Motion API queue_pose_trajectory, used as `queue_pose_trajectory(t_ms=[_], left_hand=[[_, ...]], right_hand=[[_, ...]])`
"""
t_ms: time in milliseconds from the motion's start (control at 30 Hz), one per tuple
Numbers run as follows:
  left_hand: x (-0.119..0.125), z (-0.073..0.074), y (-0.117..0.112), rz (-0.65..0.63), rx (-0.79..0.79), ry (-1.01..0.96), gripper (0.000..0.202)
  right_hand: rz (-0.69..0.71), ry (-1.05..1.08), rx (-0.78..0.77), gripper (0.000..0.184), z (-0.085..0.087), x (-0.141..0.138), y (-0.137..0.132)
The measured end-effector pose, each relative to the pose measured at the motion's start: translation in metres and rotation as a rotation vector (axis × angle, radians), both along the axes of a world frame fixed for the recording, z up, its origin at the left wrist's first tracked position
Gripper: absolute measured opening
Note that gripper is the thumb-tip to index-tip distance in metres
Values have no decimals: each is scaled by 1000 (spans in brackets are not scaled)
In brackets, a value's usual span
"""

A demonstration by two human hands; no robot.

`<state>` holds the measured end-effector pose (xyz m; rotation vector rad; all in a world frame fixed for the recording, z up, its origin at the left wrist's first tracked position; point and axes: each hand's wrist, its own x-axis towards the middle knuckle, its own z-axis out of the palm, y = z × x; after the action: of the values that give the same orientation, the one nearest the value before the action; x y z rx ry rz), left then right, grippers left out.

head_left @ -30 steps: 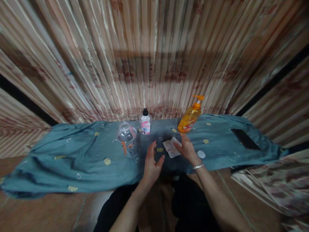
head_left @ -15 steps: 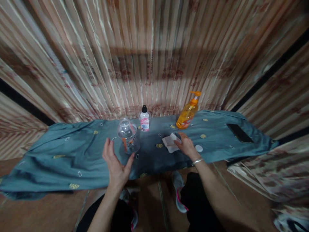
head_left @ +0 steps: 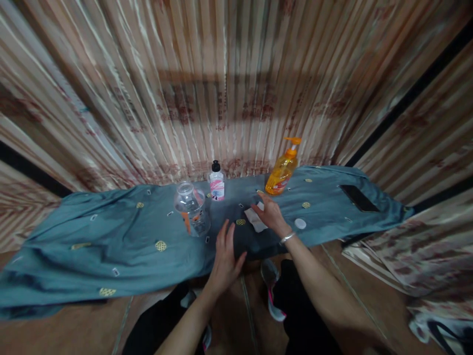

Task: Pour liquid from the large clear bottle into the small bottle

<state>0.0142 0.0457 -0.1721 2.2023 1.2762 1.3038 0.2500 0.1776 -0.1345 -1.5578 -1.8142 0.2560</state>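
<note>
R hand (head_left: 270,216) over white tissue (head_left: 253,220), thumb apart; L hand (head_left: 224,259) empty, nr clear plastic jar (head_left: 192,211). Orange pump btl (head_left: 281,173) behind tissue, white lid (head_left: 300,224) nr R wrist.

So there's 1 dark phone (head_left: 358,198) lying flat toward the right end of the bench (head_left: 121,227). Pinkish striped curtains (head_left: 232,98) hang behind the bench, brown floor tiles (head_left: 231,320) below it.

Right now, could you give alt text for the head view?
A person's right hand is over a white tissue on teal cloth, the open left hand nearby. A clear jar, pink-labelled bottle and orange pump bottle stand beyond.
</note>
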Motion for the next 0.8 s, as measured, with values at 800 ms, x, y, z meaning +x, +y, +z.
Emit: queue_pose_trajectory(t_ms=[800], left_hand=[[32, 1, 62, 129, -415, -599, 107]], right_hand=[[206, 296, -89, 89, 86, -128, 108]])
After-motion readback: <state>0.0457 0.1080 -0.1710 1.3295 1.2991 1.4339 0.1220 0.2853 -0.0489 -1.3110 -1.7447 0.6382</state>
